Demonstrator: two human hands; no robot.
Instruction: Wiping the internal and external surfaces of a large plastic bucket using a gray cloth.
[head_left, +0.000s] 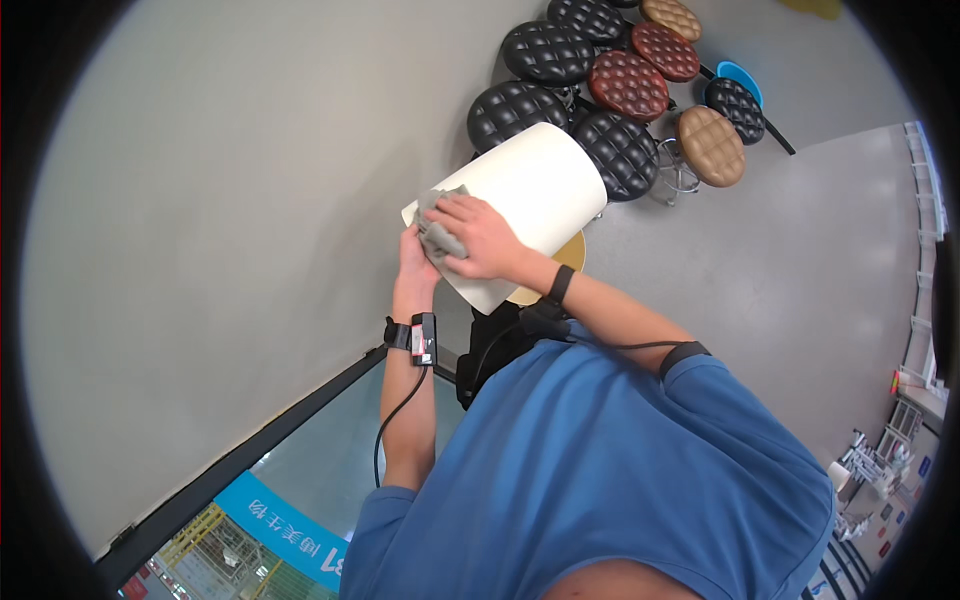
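Note:
A large white object with a smooth curved surface (536, 184), like a cylinder or curved panel, lies tilted before me. My right hand (484, 236) presses a crumpled grey cloth (442, 238) flat against it near its left end, fingers bent over the cloth. My left hand (417, 259) grips the left edge of the white object from below; its fingers are partly hidden behind the edge and the cloth. Under the white object shows part of a round tan stool seat (571, 259).
Several round tufted stools, black (549, 52), red (628, 85) and tan (711, 145), stand beyond the white object. A blue basin (741, 81) is behind them. A grey wall (187, 187) rises at my left, above a dark-framed glass panel (322, 420). Cables run along both my arms.

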